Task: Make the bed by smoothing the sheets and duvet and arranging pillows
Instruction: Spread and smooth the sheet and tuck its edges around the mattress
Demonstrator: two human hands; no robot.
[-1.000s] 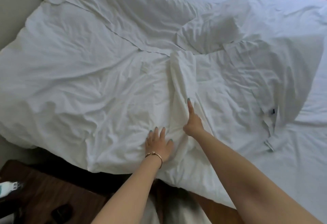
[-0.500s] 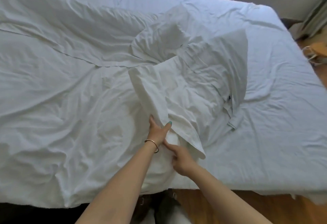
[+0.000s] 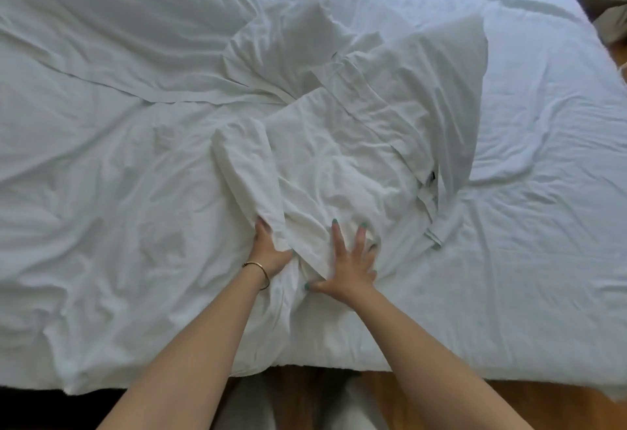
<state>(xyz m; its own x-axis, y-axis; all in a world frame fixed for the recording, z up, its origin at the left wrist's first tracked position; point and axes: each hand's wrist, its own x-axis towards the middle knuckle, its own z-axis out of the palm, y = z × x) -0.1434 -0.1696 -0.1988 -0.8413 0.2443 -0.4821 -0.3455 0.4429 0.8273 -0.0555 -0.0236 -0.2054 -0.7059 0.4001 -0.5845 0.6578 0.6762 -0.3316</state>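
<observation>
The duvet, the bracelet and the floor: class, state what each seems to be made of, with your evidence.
Duvet: white woven fabric, probably cotton, matte, creasing in soft folds.
Bracelet on the left wrist: thin gold-coloured band with a slight shine, likely metal.
Floor: warm brown and smooth, apparently wood or a wood-look laminate.

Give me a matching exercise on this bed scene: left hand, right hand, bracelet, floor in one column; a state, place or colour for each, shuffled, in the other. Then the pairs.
1. left hand
2. right hand
3. bracelet
4. floor

A. orange-brown wood
B. fingers spread flat on the duvet
C. on the left wrist
D. grips a raised fold of the duvet

Pairs: 1-D, 2-B, 3-C, 4-A
</observation>
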